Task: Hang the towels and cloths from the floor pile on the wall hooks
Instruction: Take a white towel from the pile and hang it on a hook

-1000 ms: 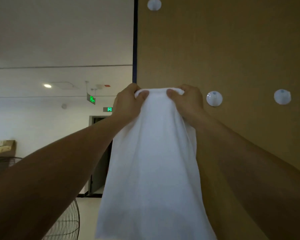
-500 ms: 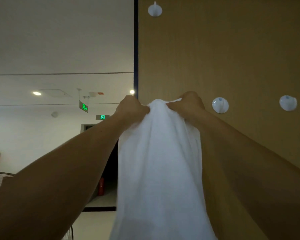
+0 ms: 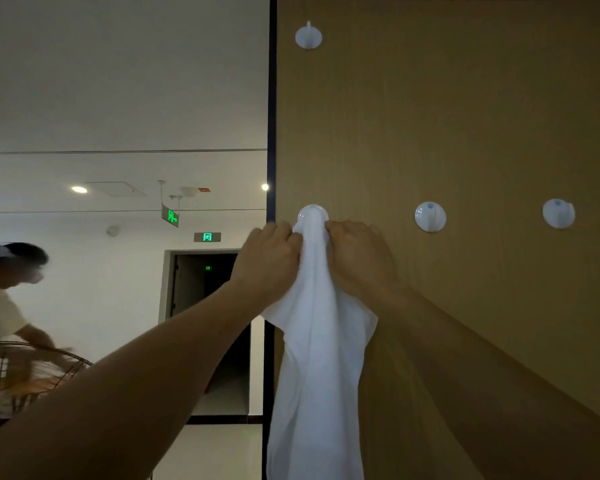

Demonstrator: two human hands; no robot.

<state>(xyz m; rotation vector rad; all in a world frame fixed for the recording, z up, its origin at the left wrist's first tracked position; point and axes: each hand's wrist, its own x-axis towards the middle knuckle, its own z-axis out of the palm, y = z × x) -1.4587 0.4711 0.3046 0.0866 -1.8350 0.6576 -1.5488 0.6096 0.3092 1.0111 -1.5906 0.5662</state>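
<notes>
A white towel (image 3: 319,358) hangs down the brown wooden wall (image 3: 465,126), its bunched top drawn up over a round white hook (image 3: 313,213) near the wall's left edge. My left hand (image 3: 269,261) grips the towel's top from the left. From the right, my right hand (image 3: 357,258) grips the same bunch, both just below the hook. Three more white hooks are bare: one hook (image 3: 430,217) to the right, another hook (image 3: 558,213) further right, and a high hook (image 3: 308,36) above.
The wall ends at a dark vertical edge (image 3: 272,133). Beyond it lies a white corridor with a dark doorway (image 3: 205,323) and green exit signs. A person (image 3: 7,292) bends over a wire floor fan (image 3: 25,375) at the far left.
Both hands moved the towel's top against the wall and over the hook, bunching it narrower. The view dropped and turned left, bringing the person and fan into sight.
</notes>
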